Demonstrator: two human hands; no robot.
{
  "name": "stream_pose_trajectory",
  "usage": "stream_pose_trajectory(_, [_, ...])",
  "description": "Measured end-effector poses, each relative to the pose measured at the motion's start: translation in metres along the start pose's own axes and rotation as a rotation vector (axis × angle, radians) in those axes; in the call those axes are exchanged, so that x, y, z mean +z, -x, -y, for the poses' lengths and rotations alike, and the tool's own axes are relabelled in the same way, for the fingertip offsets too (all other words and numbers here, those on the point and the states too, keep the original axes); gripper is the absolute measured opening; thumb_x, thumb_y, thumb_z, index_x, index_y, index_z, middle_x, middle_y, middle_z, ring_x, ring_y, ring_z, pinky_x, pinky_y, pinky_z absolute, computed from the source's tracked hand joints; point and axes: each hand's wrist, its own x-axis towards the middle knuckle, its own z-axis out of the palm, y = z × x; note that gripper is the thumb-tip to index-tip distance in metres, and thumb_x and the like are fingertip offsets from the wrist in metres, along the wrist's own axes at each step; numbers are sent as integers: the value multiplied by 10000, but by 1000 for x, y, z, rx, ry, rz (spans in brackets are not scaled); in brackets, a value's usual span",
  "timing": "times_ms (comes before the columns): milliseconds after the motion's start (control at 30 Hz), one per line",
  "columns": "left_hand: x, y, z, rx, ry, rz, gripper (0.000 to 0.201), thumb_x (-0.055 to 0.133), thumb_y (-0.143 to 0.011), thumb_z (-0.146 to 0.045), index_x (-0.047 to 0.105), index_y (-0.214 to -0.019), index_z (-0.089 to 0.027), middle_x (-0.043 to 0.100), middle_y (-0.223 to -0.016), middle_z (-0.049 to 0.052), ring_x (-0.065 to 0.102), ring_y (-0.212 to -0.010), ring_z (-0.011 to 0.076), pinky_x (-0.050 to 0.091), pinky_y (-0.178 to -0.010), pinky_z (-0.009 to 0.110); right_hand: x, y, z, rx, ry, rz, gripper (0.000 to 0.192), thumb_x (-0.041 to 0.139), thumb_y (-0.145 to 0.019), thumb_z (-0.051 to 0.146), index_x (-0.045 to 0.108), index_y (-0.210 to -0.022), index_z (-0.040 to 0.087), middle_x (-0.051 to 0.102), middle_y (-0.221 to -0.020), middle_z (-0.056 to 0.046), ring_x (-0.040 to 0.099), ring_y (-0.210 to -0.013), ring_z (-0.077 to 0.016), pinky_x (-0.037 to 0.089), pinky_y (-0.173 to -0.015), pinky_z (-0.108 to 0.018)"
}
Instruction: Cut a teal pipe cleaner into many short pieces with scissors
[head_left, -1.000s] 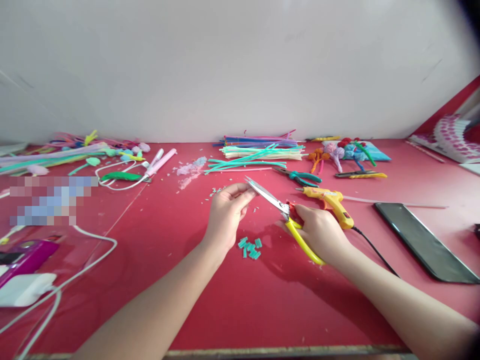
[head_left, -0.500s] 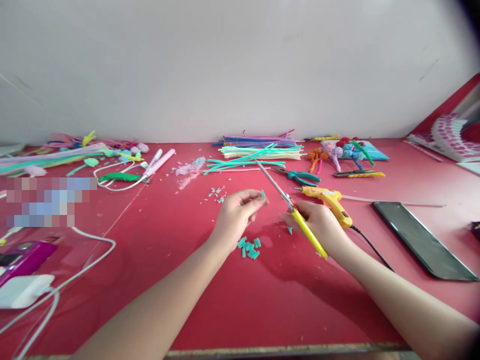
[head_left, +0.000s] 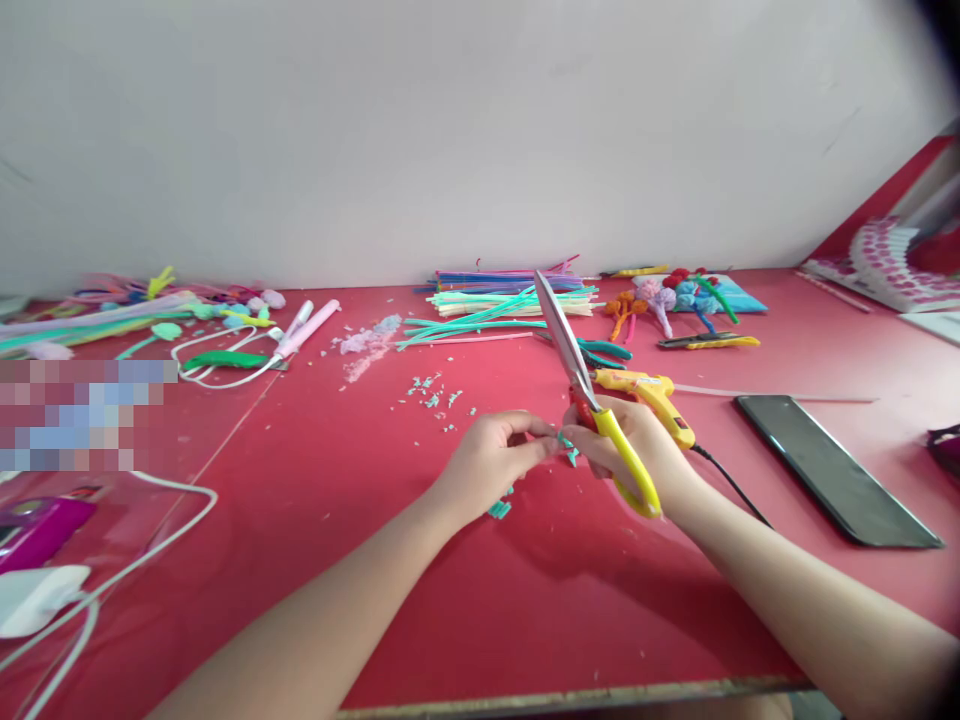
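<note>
1. Hands are meeting over the red tabletop (head_left: pixel 465 600), low and just right of centre: the left hand (head_left: pixel 491 462) is pinching a small teal piece (head_left: pixel 564 441) at its fingertips, and the right hand (head_left: pixel 637 440) is closing in from the other side, thumb and forefinger touching the same bit.
2. Yellow-handled scissors (head_left: pixel 592 400) are staying clenched in the right hand's lower fingers, blades shut, their long axis running up and away from the person, tips tilting left toward the far wall.
3. The teal piece is lying directly between the two hands, just left of the scissor pivot and below the blades; the left hand is carrying it, with the right equally near.
4. A few cut teal bits (head_left: pixel 499 508) are resting on the table beneath the left hand.
5. Just beyond the right hand, a yellow glue gun (head_left: pixel 652 395) is lying on its side; a dark phone (head_left: pixel 832 465) is sitting further right.
6. Teal-handled pliers (head_left: pixel 609 351) are lying beyond the gun.
7. At the wall, bundled pipe cleaners (head_left: pixel 502 295) are lying crosswise.
</note>
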Motion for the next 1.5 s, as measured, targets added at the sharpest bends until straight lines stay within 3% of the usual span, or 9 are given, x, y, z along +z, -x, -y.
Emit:
stream_pose_trajectory(200, [3,-1,-2,26,39,-93,175,586,-675,-337,630,-672,-168,519,-570,-23,414,-502,75,313,-489,208,1,-1,-4,-8,66,-11,164,514,-691,338,492,-659,178,420,-491,55,390,-430,-73,284,-409,-198])
stream_pose_trajectory(367, [-11,-7,1,-35,220,-330,208,644,-621,-353,632,-732,-177,472,-502,-47,343,-423,50,240,-403,195,1,-3,-10,-91,476,-141,332,517,-669,496,418,-578,192,397,-479,46,343,-449,-81,223,-429,-216])
stream_pose_trajectory(500, [-20,-9,1,-34,372,-438,221,663,-604,-317,643,-748,-151,526,-547,-20,346,-423,42,196,-377,190,3,-2,-9,-88,719,-169,386,471,-662,591,442,-645,207,505,-537,19,422,-471,-111,236,-457,-230])
stream_pose_trajectory(700, [-23,-7,-2,24,486,-500,163,644,-617,-269,641,-739,-160,485,-504,-46,326,-407,34,177,-379,188,4,-3,-9,-74,857,-163,364,439,-692,567,489,-708,207,567,-587,-18,518,-531,-159,234,-467,-248])
stream_pose_trajectory(933, [-23,-7,-2,43,515,-514,135,639,-613,-244,625,-713,-155,398,-436,-70,308,-394,32,165,-381,186,7,-3,-11,-133,842,-178,345,431,-712,551,491,-695,212,551,-567,-7,499,-513,-146,228,-460,-241])
stream_pose_trajectory(1500, [-20,-6,-2,55,543,-567,177,652,-623,-284,617,-731,-149,426,-486,-52,319,-422,34,201,-384,176,9,-3,-17,-138,927,-155,405,346,-759,563,491,-685,192,518,-514,-17,444,-457,-129,184,-445,-249])
